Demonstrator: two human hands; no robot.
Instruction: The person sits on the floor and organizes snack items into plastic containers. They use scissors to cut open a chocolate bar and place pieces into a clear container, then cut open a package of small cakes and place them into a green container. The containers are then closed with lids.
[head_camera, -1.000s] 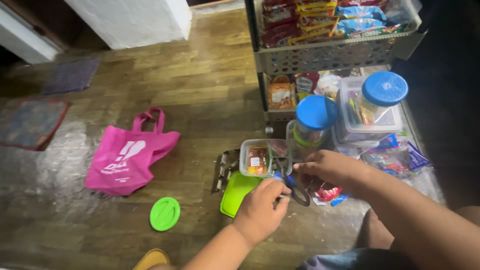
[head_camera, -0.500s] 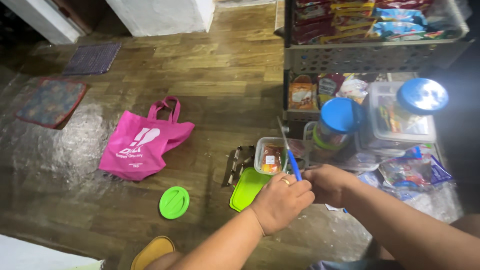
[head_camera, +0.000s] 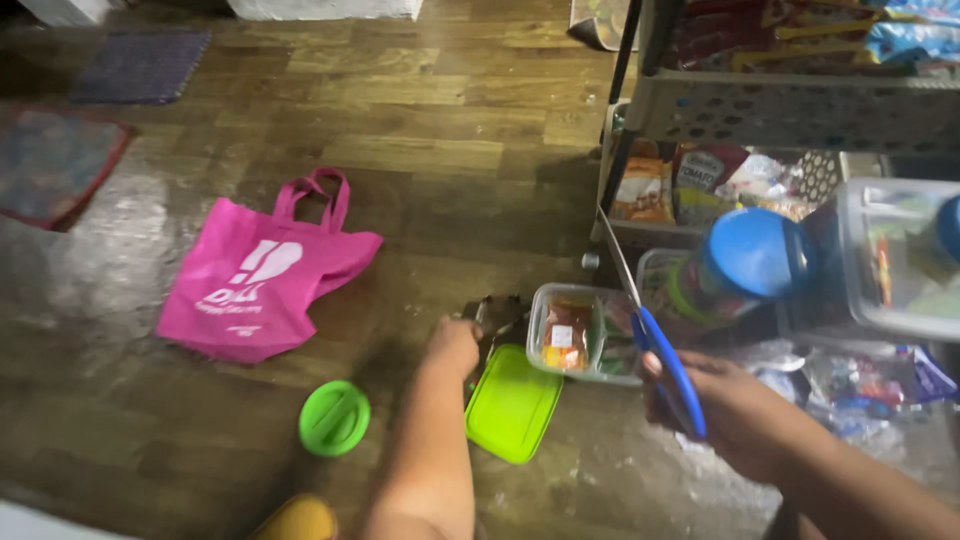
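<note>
The right hand is closed around the blue handles of a pair of scissors, whose long axis runs up and to the left, the blades' tip pointing toward the shelf rack and passing above the far edge of a clear plastic container with packets inside. The left hand reaches forward to the floor, its fingers curled down at a dark metal object just left of the container; whether it grips that object cannot be told. The container lies between the two hands, nearer the scissors. A lime-green rectangular lid lies just below the container, beside the left forearm. Further left are a round green lid and a pink tote bag. A blue-lidded jar stands right of the container.
</note>
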